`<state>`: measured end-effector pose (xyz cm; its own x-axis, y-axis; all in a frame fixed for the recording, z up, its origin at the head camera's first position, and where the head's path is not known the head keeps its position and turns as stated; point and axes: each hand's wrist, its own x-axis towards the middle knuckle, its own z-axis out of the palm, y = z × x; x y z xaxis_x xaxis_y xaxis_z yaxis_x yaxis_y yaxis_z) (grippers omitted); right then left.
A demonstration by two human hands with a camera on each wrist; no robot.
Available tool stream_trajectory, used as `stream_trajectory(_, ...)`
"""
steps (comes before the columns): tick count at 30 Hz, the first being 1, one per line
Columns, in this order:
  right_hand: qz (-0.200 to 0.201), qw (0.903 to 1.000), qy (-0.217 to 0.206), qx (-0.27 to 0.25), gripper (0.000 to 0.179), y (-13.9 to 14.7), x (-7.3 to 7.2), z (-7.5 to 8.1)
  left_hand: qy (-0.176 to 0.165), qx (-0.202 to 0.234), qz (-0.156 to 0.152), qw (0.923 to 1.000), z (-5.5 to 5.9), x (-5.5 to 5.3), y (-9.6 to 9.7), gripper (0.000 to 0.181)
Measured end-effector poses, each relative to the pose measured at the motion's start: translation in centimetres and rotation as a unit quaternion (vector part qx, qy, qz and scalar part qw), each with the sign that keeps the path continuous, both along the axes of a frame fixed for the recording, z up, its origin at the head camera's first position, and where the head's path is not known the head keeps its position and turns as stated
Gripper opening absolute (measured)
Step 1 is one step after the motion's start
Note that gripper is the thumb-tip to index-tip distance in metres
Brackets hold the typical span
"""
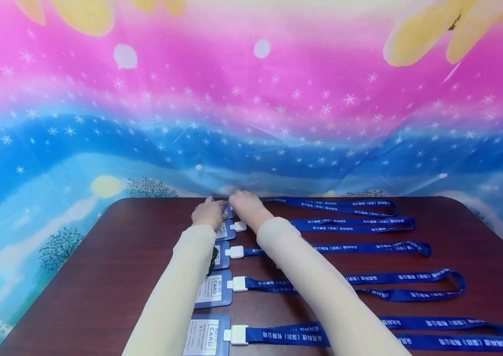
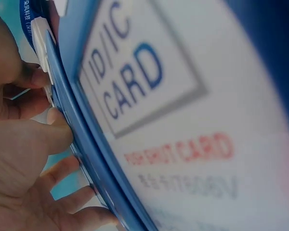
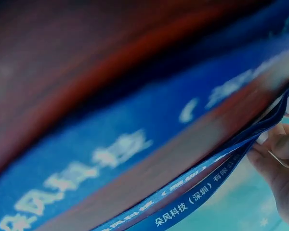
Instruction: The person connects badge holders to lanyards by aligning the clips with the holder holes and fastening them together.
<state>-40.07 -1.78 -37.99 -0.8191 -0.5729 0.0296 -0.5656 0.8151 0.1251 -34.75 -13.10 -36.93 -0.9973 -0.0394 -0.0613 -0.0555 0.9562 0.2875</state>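
Note:
At the table's far edge, my left hand [image 1: 208, 213] holds the blue-framed ID card holder [image 1: 230, 211] farthest from me. In the left wrist view its thumb and fingers are on the rim of that holder. Close beside it, my right hand [image 1: 249, 207] pinches at the white clip [image 2: 39, 41] where the holder joins its blue lanyard [image 1: 345, 203]. In the right wrist view this lanyard runs from the fingers across the tabletop. Most of the holder is hidden by my hands.
Several more card holders [image 1: 213, 289] lie in a column towards me, each with a white clip [image 1: 239, 335] and a blue lanyard [image 1: 456, 324] stretched right. My forearms pass over them. The brown table [image 1: 113, 267] meets a colourful patterned cloth [image 1: 251, 123] behind.

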Motion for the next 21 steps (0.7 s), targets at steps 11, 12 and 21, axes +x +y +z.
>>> stream_trajectory(11, -0.033, 0.9984, -0.037, -0.027, 0.02, 1.0, -0.5, 1.5, -0.008, 0.036, -0.003, 0.9993, 0.2, -1.1, 1.0, 0.048)
stream_trajectory(12, -0.039, 0.9973, -0.054, -0.029, 0.021, 1.0, -0.4, 1.8, -0.01, 0.03, -0.004, 0.9995, 0.3, -1.1, 1.1, 0.048)
stream_trajectory(21, -0.037, 0.9843, -0.13, -0.114, 0.047, 3.0, 1.8, 3.7, 0.013, -0.025, -0.046, 0.9985, 1.4, -0.9, 1.3, 0.049)
